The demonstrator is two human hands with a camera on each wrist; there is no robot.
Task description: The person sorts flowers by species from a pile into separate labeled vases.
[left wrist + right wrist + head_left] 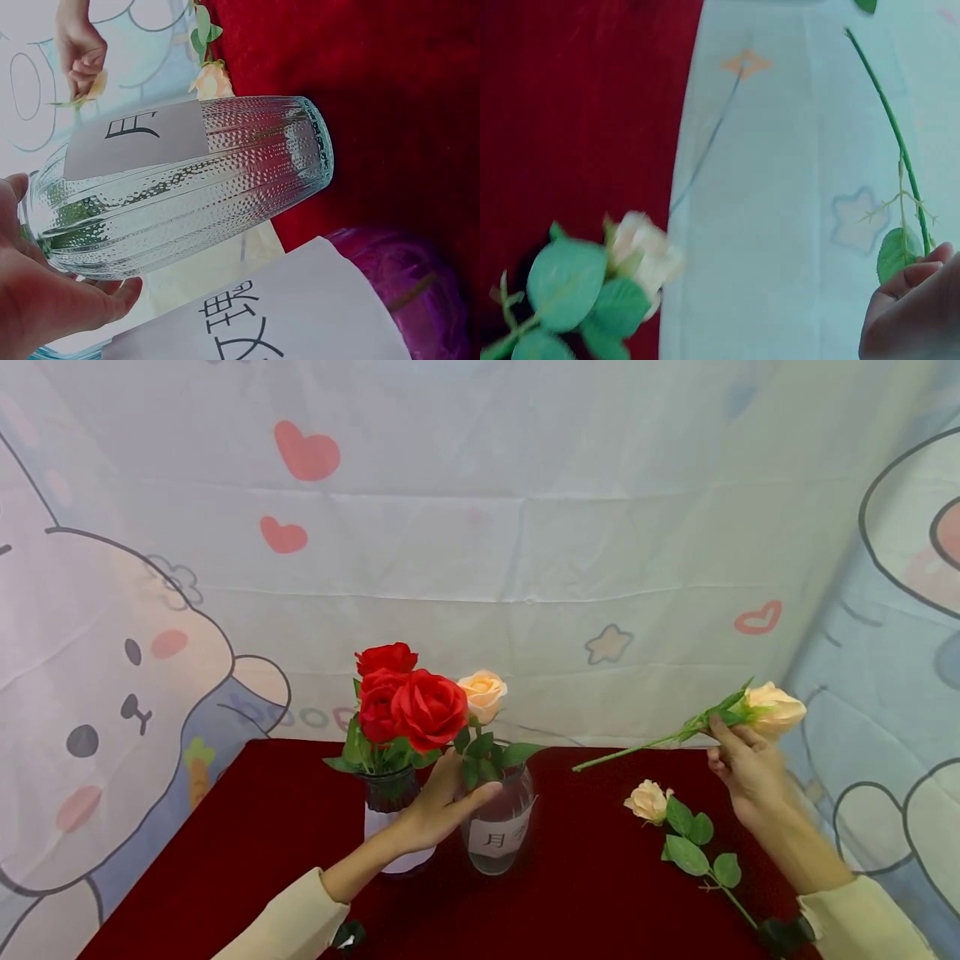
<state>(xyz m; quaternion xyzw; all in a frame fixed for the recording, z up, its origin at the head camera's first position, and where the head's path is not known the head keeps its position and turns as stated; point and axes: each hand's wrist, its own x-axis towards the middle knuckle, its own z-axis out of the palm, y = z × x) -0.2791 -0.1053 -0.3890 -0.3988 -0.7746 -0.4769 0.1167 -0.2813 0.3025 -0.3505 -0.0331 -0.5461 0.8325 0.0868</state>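
Landmark: clear vase (498,831), ribbed glass with a paper label, standing on the red cloth (247,843)

Just left of it, touching or nearly so: dark vase (392,814) with red roses (405,702)

Left hand (442,806) reaches in between the two vases, fingers laid round the clear vase's upper body below the neck, thumb side toward the dark vase; left wrist view shows the palm and a finger against the glass. One peach rose (482,693) already stands in it. Judged: glass is hard, smooth, breakable, top-heavy with stems; hold low on the body to steady it

Right of the vase, flat on the cloth: a loose peach rose (649,800), leaves trailing toward the person

Further right, above the cloth: right hand (742,764) pinches a third rose (772,708) just under the bloom, stem end (600,760) pointing back toward the vase, roughly level. Judged: light, artificial-looking, stem springy, petals soft; grip on the stem suits it
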